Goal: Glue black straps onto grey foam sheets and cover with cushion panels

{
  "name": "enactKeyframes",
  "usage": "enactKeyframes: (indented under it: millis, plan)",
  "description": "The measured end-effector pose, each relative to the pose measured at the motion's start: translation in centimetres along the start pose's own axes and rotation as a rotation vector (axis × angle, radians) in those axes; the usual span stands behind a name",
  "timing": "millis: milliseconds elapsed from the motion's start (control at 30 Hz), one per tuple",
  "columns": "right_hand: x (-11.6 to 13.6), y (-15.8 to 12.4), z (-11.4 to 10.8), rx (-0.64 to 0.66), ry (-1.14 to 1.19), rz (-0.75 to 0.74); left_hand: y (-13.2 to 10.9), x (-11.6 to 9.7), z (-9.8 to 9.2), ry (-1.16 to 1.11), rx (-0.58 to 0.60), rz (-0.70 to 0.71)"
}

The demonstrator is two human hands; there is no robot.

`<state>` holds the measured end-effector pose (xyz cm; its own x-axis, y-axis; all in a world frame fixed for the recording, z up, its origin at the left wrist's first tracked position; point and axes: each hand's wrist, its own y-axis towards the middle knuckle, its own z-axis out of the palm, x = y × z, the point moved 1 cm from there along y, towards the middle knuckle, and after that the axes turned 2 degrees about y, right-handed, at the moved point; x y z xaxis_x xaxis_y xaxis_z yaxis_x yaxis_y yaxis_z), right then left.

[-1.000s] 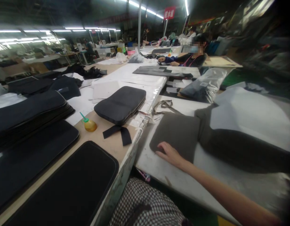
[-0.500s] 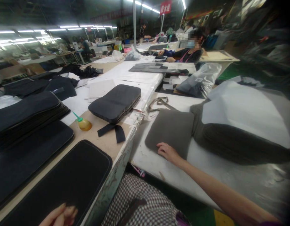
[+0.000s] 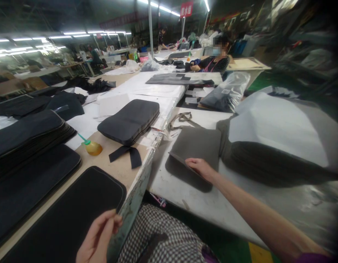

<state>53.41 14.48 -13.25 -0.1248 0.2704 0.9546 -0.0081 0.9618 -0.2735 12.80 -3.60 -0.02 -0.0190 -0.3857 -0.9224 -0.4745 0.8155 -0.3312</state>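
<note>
My right hand [image 3: 202,168] pinches the near edge of a dark grey fabric panel [image 3: 198,144] on the right-hand table. That edge is raised and folded back, baring a second grey panel [image 3: 182,175] underneath. Over the right edge of a black panel with rounded corners [image 3: 75,204] hovers my left hand [image 3: 101,233]. Its thumb and fingers are drawn together, and nothing shows between them. Beyond the black panel lie black strips [image 3: 126,155] and a small bottle of yellowish liquid [image 3: 93,148] with a green spout.
Stacked black panels [image 3: 32,135] are at the left, and another black stack [image 3: 130,120] stands mid-table. To the right, a thick grey stack [image 3: 256,160] carries white sheeting [image 3: 270,120]. A raised table edge [image 3: 137,190] separates both work surfaces. A co-worker [image 3: 217,64] sits farther back.
My right hand has taken hold of the grey panel's near edge and lifted it, uncovering the panel below. My left hand has risen and moved right. The view has shifted slightly.
</note>
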Motion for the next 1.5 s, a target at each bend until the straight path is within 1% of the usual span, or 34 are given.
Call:
enactKeyframes:
  millis: [67,167,233,300,367,400,433,467,500,533,567,600,633,667,700,767,800,833,900,1000,1033,1067,1167,1233,1367,1500]
  plan:
    - [1.8,-0.5,0.1,0.021,0.099,0.018,0.7,-0.2,2.0,0.034,0.141,-0.002]
    - [4.8,-1.8,1.5,0.057,0.192,0.022,1.0,-0.8,6.2,0.038,0.342,0.063]
    - [6.6,-3.2,3.4,0.071,0.204,-0.004,0.9,-1.2,9.2,-0.032,0.471,0.071]
    - [8.1,-5.0,6.1,0.076,0.162,-0.093,0.8,-1.3,12.0,-0.140,0.571,0.042]
    - [8.9,-7.1,9.1,0.098,0.096,-0.211,1.0,-1.0,14.0,-0.210,0.619,-0.010]
    - [9.0,-8.0,10.5,0.129,0.066,-0.264,1.1,-0.7,14.7,-0.213,0.618,-0.036]
    - [8.8,-8.8,11.7,0.191,0.031,-0.315,1.2,-0.3,15.2,-0.196,0.607,-0.062]
    - [8.4,-9.2,12.5,0.271,-0.009,-0.359,1.3,0.2,15.4,-0.170,0.588,-0.087]
    - [7.9,-9.3,12.9,0.342,-0.066,-0.388,1.4,0.8,15.3,-0.146,0.570,-0.114]
    - [7.1,-9.0,12.6,0.364,-0.157,-0.393,1.5,1.5,15.2,-0.133,0.552,-0.142]
    - [6.2,-8.2,11.7,0.322,-0.272,-0.371,1.6,2.2,14.9,-0.134,0.530,-0.170]
    - [5.3,-7.1,10.2,0.234,-0.385,-0.321,1.7,2.9,14.6,-0.142,0.509,-0.196]
    - [4.3,-5.7,8.2,0.030,-0.549,-0.251,1.9,3.6,14.3,-0.151,0.489,-0.215]
    - [3.4,-4.1,5.9,-0.109,-0.622,-0.216,2.0,4.2,14.0,-0.155,0.470,-0.227]
    - [2.6,-2.6,3.5,-0.202,-0.671,-0.191,2.2,4.8,13.8,-0.156,0.461,-0.231]
    - [0.9,0.2,-1.1,-0.380,-0.785,-0.130,2.6,5.5,13.7,-0.155,0.480,-0.228]
    - [0.1,1.4,-3.0,-0.450,-0.837,-0.095,2.8,5.7,13.7,-0.152,0.497,-0.229]
    - [-0.7,2.3,-4.5,-0.494,-0.886,-0.062,3.0,5.9,13.9,-0.145,0.506,-0.232]
    - [-2.1,3.6,-6.7,-0.503,-0.970,-0.018,3.3,6.3,14.3,-0.127,0.521,-0.230]
    - [-3.6,4.8,-8.3,-0.452,-1.070,-0.004,3.9,7.3,15.2,-0.090,0.540,-0.219]
    - [-3.8,5.1,-8.7,-0.451,-1.099,-0.009,4.3,7.7,15.5,-0.049,0.526,-0.196]
    - [-3.9,5.4,-9.1,-0.465,-1.127,-0.016,4.7,8.2,15.7,0.012,0.494,-0.160]
    - [-3.8,6.3,-10.2,-0.545,-1.204,-0.026,6.6,9.3,16.2,0.230,0.339,-0.021]
    - [-3.7,6.8,-10.7,-0.586,-1.242,-0.002,7.9,9.7,16.5,0.310,0.289,0.046]
    - [-3.7,7.6,-11.4,-0.610,-1.273,0.099,10.0,9.8,17.6,0.408,0.317,0.101]
    - [-3.0,8.2,-12.2,-0.615,-1.281,0.150,10.9,9.4,18.9,0.511,0.380,0.142]
